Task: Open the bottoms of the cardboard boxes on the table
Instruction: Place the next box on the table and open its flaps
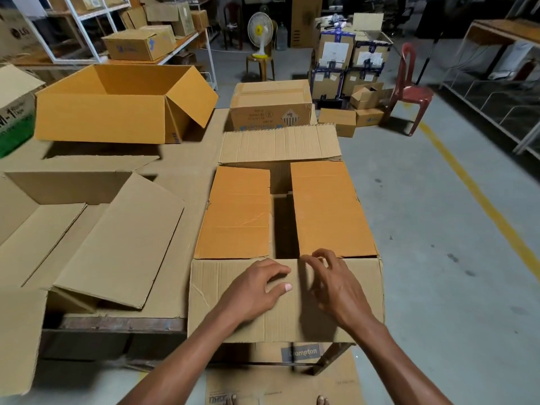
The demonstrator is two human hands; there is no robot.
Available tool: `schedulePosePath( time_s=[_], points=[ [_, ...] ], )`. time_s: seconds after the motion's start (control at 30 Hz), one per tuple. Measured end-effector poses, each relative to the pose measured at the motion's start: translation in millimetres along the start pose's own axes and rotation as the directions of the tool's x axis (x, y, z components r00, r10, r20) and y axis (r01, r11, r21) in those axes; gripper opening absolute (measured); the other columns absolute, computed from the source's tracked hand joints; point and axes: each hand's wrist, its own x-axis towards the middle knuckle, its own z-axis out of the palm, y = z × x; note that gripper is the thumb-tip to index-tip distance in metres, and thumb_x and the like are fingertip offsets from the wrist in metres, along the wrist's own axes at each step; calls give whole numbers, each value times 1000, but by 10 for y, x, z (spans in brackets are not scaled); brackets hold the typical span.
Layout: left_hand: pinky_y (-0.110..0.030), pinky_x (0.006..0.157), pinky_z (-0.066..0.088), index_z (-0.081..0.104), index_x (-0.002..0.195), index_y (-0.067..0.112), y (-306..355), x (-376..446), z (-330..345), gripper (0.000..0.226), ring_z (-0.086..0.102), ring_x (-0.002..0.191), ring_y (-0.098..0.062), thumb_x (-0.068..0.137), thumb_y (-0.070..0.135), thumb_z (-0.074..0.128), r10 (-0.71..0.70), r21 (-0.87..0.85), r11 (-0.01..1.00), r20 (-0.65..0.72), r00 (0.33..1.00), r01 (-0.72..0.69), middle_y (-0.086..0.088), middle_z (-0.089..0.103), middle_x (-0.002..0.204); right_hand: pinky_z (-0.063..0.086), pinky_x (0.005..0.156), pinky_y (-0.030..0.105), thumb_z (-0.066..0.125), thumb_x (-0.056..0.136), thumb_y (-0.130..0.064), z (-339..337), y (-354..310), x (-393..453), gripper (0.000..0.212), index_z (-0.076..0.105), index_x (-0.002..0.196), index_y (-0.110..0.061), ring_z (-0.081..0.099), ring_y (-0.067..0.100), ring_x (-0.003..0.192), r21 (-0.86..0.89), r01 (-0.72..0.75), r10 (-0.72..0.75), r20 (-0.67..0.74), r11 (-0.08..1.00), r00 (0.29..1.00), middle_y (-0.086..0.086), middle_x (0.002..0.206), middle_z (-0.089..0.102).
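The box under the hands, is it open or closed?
Partly open. The box's near and far brown flaps are folded out, but its two orange flaps still lie flat with a dark gap between them.

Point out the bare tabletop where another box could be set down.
One bare strip of the table, bordered by the open orange box behind, the flattened cartons to the left and the box being worked to the right. The left and right sides are crowded.
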Motion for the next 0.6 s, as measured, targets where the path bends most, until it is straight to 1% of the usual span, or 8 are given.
schedulePosePath(
  time_s=[0.13, 0.2, 0.27, 0.4, 0.43, 0.5, 0.53, 0.6],
  points=[
    [-22, 100, 47, 63, 127, 27, 107, 96, 106, 29, 54, 113, 4, 99, 31, 56, -22, -125, 992, -176, 984, 0, 13, 59, 123, 55, 74, 28, 84, 67, -5, 55, -25, -13, 94, 39, 144, -34, 56, 21, 104, 4, -21, 21, -36, 1000, 999, 0, 139, 43],
    [-25, 103, 44, 57, 134, 28, 200, 214, 104, 33, 51, 122, -2, 101, 31, 52, -50, -154, 988, -211, 976, 17, 12, 54, 134, 54, 73, 28, 85, 65, -4, 40, -43, -12, 95, 40, 143, -32, 56, 22, 104, 9, -26, 26, -33, 1000, 999, 1, 138, 44],
    [-32, 107, 43, 53, 140, 25, 296, 365, 72, 38, 51, 128, -9, 102, 32, 49, -158, -271, 957, -207, 965, 99, 7, 53, 142, 55, 72, 30, 86, 62, -4, 34, -68, -4, 96, 41, 143, -31, 56, 24, 104, 13, -40, 41, -15, 999, 999, 3, 139, 45],
    [-43, 115, 35, 42, 149, 21, 418, 685, -9, 49, 43, 139, -20, 103, 38, 41, -410, -471, 810, -28, 912, 350, -1, 45, 152, 56, 78, 33, 85, 63, -6, 62, -104, 1, 98, 38, 144, -32, 54, 24, 109, 15, -65, 65, -2, 998, 998, 2, 142, 41],
    [-45, 116, 34, 47, 144, 21, 441, 740, -25, 45, 43, 139, -22, 103, 39, 40, -423, -515, 769, 36, 905, 380, -1, 48, 148, 56, 79, 33, 84, 64, -6, 71, -106, -1, 97, 37, 144, -32, 53, 24, 111, 19, -70, 70, -3, 997, 998, 1, 143, 40],
    [-48, 115, 34, 59, 118, 26, 489, 816, -44, 26, 46, 128, -22, 104, 37, 39, -422, -584, 698, 132, 897, 415, 1, 55, 127, 56, 79, 32, 83, 65, -5, 80, -100, -2, 97, 37, 145, -34, 53, 24, 112, 30, -76, 76, 1, 997, 997, 1, 143, 40],
    [-48, 115, 33, 58, 116, 25, 523, 845, -57, 25, 45, 127, -24, 105, 37, 38, -415, -603, 676, 164, 895, 424, 2, 52, 126, 56, 79, 32, 82, 65, -5, 81, -96, -3, 97, 37, 145, -34, 52, 23, 112, 35, -78, 78, 5, 996, 997, 0, 143, 40],
    [-46, 118, 27, 47, 141, 17, 555, 905, -61, 43, 34, 142, -27, 106, 39, 37, -419, -620, 649, 191, 888, 440, -2, 42, 149, 55, 80, 31, 82, 65, -5, 73, -92, -2, 96, 36, 145, -34, 52, 23, 112, 41, -80, 80, 11, 996, 997, 0, 144, 39]
  ],
)
